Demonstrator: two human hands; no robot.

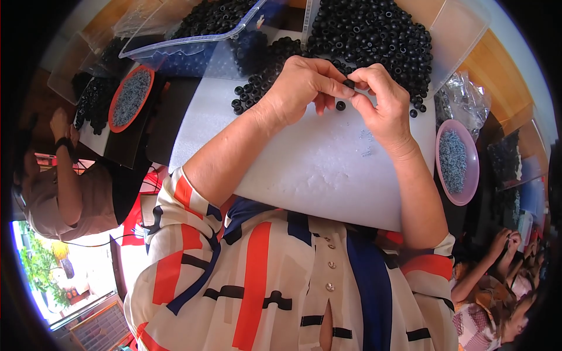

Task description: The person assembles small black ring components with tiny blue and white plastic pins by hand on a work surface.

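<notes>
My left hand [307, 85] and my right hand [383, 99] meet over the far part of a white board [281, 158]. Their thumbs and fingers pinch together around a small black bead-like cap [349, 84], partly hidden by the fingertips. Just below the fingers, a loose black cap [341, 106] lies on the board. Beyond both hands spreads a big heap of black caps [372, 35], round and with a hole or hollow in each. A smaller cluster of caps [257, 88] reaches past my left wrist. Faint small bits [367, 143] are scattered on the board near my right wrist.
A pink oval bowl [474, 167] of small grey-blue pieces stands right of the board; an orange-red bowl [153, 88] of similar pieces is at the left. A clear bin [193, 38] holds more caps. Co-workers sit at the left [82, 199] and right [486, 281].
</notes>
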